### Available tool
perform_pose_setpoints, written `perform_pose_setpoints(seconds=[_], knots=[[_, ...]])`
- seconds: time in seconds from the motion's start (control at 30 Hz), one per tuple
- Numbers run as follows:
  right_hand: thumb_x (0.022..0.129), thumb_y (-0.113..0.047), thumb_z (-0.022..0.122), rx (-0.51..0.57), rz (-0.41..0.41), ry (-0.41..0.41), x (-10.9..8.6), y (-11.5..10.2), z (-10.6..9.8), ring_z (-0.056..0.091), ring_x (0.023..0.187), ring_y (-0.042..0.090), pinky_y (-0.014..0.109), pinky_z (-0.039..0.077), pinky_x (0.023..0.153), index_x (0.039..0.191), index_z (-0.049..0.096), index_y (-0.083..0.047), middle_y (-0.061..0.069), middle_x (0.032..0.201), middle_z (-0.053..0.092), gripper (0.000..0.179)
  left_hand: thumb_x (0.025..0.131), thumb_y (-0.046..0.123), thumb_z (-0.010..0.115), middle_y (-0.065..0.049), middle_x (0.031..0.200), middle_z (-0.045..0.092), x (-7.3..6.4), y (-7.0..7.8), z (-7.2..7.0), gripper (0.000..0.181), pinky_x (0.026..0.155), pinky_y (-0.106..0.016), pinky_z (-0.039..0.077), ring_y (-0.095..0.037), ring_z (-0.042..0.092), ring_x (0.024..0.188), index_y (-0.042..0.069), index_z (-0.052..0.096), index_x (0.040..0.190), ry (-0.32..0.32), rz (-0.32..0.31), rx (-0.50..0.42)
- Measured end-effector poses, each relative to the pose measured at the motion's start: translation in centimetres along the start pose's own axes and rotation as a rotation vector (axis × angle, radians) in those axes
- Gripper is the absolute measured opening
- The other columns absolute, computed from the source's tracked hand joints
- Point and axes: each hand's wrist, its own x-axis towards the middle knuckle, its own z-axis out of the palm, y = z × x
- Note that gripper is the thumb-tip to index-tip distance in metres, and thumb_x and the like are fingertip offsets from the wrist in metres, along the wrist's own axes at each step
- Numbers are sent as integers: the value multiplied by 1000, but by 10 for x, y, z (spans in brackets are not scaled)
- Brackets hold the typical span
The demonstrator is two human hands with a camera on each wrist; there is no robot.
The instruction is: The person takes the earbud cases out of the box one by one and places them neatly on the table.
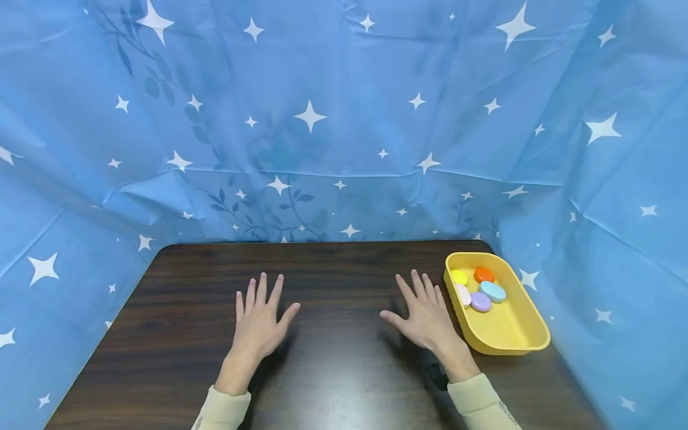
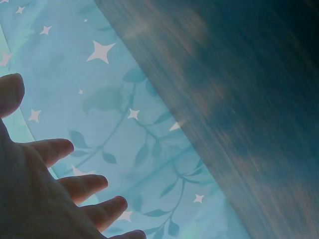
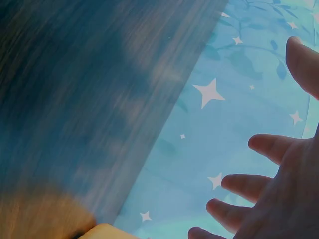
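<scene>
Right, nearest to me come the cream sleeves (image 1: 223,409), then the two bare hands reaching forward over the dark worktop (image 1: 333,334). Both are spread: the left grip (image 1: 258,328) has its fingers fanned and thumb out to the right, and the right grip (image 1: 427,316) mirrors it, thumb pointing left. Neither holds anything, and the wrist views agree on that. Shadows beneath suggest to me that they hover, though I can't judge the height.

Just beyond the right grip's little-finger side sits the yellow tray (image 1: 510,328), at the right of the worktop. I make its long axis near-to-far, with the near end slanting out to the right. The right hand is clearly the nearer; the left is well apart, across bare wood.

Inside, five small rounded pieces bunch toward the far left of the tray: a purple piece (image 1: 481,302) nearest, a pale pink piece (image 1: 463,295) by the left wall, a light blue piece (image 1: 493,291) lying roughly crosswise, then a yellow piece (image 1: 459,276) and an orange piece (image 1: 484,275) farthest. My judgement is that any reach for them turns on the right grip going rightward over that left wall.

Beyond hangs a blue starry cloth (image 1: 344,131).
</scene>
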Motion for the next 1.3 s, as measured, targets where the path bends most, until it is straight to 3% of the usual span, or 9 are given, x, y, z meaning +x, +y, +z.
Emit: perform_pose_setpoints(seconds=[0.5, 1.3], knots=[[92, -66, 60, 59, 18, -26, -6, 7, -10, 16, 151, 45, 61, 14, 120, 159, 34, -11, 24, 164, 22, 90, 103, 54, 49, -25, 163, 25, 3, 18, 12, 72, 118, -66, 12, -45, 17, 151, 11, 34, 159, 32, 81, -68], [94, -64, 59, 57, 0, 5, -14, 25, -29, 27, 147, 45, 64, 24, 116, 155, 41, -8, 24, 160, 32, 84, 106, 48, 47, -24, 162, 30, 6, 37, 19, 64, 119, -62, 17, -43, 24, 150, 11, 37, 158, 8, 121, -188]])
